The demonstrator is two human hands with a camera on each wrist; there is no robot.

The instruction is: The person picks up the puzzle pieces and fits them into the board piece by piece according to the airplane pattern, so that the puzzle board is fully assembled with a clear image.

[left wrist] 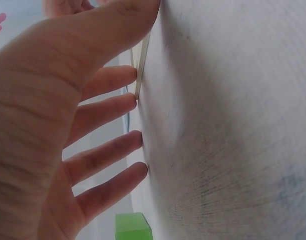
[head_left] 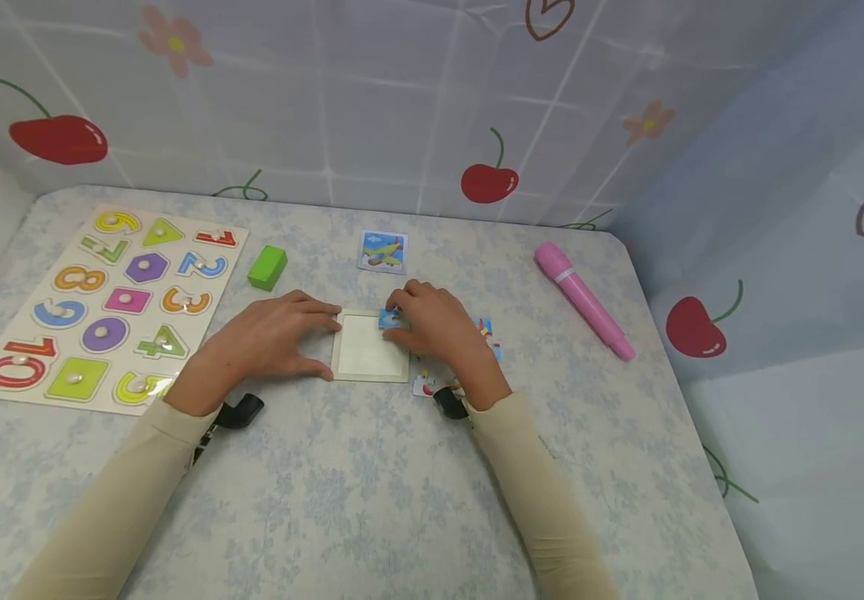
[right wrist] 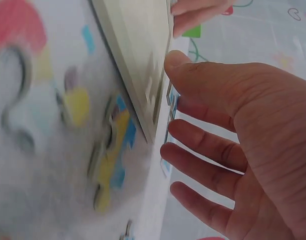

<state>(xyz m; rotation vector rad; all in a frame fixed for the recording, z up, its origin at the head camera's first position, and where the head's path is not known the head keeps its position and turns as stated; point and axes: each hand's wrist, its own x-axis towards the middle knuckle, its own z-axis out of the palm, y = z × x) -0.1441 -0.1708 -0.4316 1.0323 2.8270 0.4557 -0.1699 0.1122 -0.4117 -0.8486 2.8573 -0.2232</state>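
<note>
At the middle of the counter (head_left: 342,500), just below an aeroplane picture card (head_left: 383,252), lies a shallow square tray (head_left: 367,350) with a blue jigsaw piece (head_left: 387,319) at its upper right corner. Right hand (head_left: 439,329): grip pinches that piece between thumb and fingers. Left hand (head_left: 270,337): grip spread, thumb and fingertips against the tray's left edge. Failure modes, as judged: (1) piece set askew and riding on the raised rim, cause being the hand covering the corner; (2) tray skidding over the cloth if the right hand pushes sideways while the left touches only lightly; (3) the right wrist or its black camera mount (head_left: 450,403) brushing the loose jigsaw pieces (head_left: 488,328) just right of the tray, some of which are hidden beneath the hand. Surface: pale cloth with a faint blue floral print. Number-and-shape board (head_left: 134,246) lies at far left, green block (head_left: 267,267) near its upper right, pink microphone-shaped toy (head_left: 585,302) slanting at right, well apart from the work. Room: a pale curtain (head_left: 372,100) printed with cherries, flowers and hearts hangs behind the counter and along the right; plain white at the left edge.
</note>
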